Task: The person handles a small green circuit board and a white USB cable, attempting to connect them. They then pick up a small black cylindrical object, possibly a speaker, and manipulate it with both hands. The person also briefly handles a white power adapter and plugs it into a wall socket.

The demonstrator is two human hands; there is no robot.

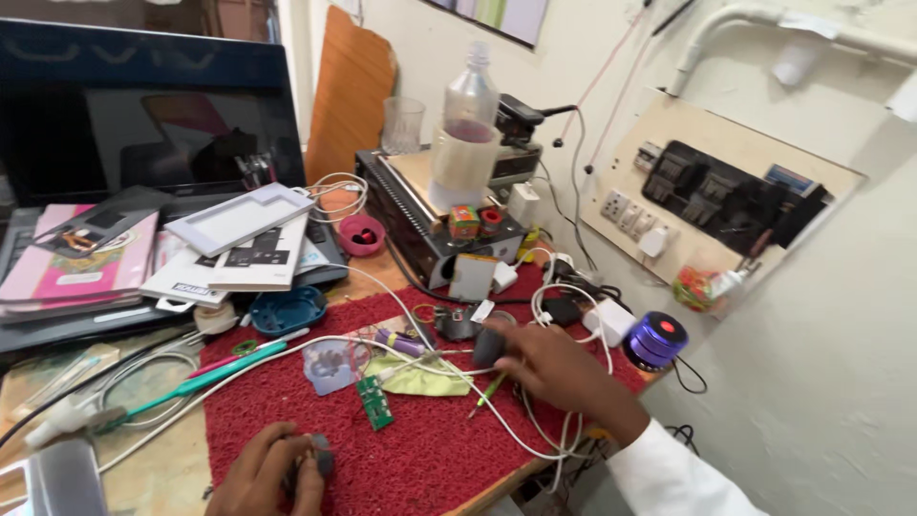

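My left hand (267,473) rests on the red mat (420,463) near its front edge, fingers curled around a small dark round part (319,457). My right hand (554,368) reaches across the mat's right side and touches a small dark grey cylinder (489,342) among white cables (458,377). A little green circuit board (374,401) lies between the two hands, beside a yellow-green cloth (420,377). A purple-handled tool (401,340) lies just behind the cloth.
A laptop (143,124) with books and white boxes stacked on it fills the left. A black heating unit (430,215) carries a plastic bottle (463,134). A purple round speaker (655,339) sits at the right edge. A wall board with sockets (707,201) hangs right. A teal screwdriver (205,380) lies left.
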